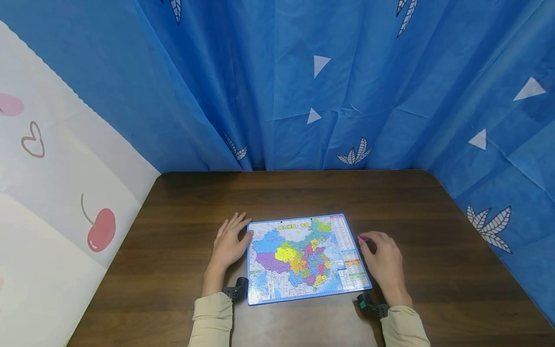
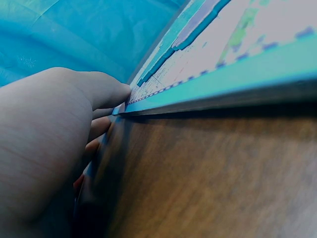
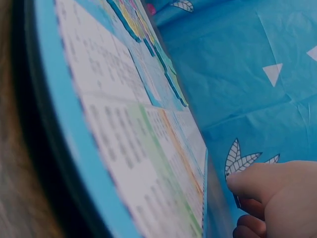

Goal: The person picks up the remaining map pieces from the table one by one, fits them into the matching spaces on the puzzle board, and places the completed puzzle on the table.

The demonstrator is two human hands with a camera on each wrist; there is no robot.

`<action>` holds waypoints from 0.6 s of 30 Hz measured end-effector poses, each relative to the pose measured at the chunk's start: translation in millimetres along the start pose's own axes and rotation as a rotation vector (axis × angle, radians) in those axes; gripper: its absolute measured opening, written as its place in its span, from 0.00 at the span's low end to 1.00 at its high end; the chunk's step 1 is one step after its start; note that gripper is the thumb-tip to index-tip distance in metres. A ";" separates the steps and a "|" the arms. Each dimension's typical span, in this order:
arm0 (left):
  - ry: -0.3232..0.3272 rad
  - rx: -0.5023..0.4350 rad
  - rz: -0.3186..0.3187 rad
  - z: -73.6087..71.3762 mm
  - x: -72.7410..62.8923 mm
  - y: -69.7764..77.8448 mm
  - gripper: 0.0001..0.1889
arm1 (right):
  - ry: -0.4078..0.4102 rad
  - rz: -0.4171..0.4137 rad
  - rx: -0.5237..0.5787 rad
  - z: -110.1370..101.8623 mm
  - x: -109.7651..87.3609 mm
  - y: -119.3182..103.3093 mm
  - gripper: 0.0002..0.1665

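Observation:
A map puzzle board [image 1: 295, 260] of China with a blue rim lies flat on the table, its colored province pieces laid in the middle. My left hand [image 1: 230, 246] rests at the board's left edge, fingers extended; the left wrist view shows the thumb [image 2: 111, 90] touching the board's corner area. Just off the board's right edge, my right hand [image 1: 385, 262] pinches a small pink puzzle piece [image 1: 362, 237] between thumb and fingers. In the right wrist view only a thin dark edge of that piece [image 3: 237, 201] shows below the thumb.
The dark brown wooden table [image 1: 199, 193] extends around the board on all sides. A blue curtain [image 1: 295, 140] hangs behind its far edge and along the right. A white printed cloth [image 1: 65, 168] hangs at the left.

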State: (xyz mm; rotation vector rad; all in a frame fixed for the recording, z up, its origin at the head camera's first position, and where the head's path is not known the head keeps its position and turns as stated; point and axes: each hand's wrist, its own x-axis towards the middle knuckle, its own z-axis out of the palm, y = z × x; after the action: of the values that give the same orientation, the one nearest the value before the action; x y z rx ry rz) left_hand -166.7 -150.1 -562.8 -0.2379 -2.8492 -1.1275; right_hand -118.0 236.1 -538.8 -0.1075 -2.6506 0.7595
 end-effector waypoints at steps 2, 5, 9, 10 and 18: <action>0.000 0.002 0.001 0.1 0.3 -0.4 0.25 | -0.002 -0.006 0.005 1.1 -0.2 -1.4 0.12; -0.001 0.006 0.001 0.2 0.4 -0.6 0.25 | -0.013 -0.006 0.017 2.7 -1.1 -3.6 0.12; 0.000 0.005 -0.003 0.0 0.3 -0.5 0.25 | -0.026 -0.007 0.034 4.7 -2.1 -6.2 0.13; 0.001 0.004 -0.004 -0.1 0.2 -0.5 0.25 | -0.027 -0.009 0.036 5.2 -2.1 -6.7 0.13; -0.015 0.002 -0.013 -0.9 -0.4 -0.5 0.25 | -0.034 -0.041 0.056 8.0 -3.2 -10.7 0.13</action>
State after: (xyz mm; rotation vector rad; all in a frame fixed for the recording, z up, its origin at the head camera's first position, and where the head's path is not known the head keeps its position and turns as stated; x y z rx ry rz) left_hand -166.4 -151.2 -562.6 -0.2292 -2.8691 -1.1297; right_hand -117.7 222.5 -540.6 -0.0250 -2.6524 0.8286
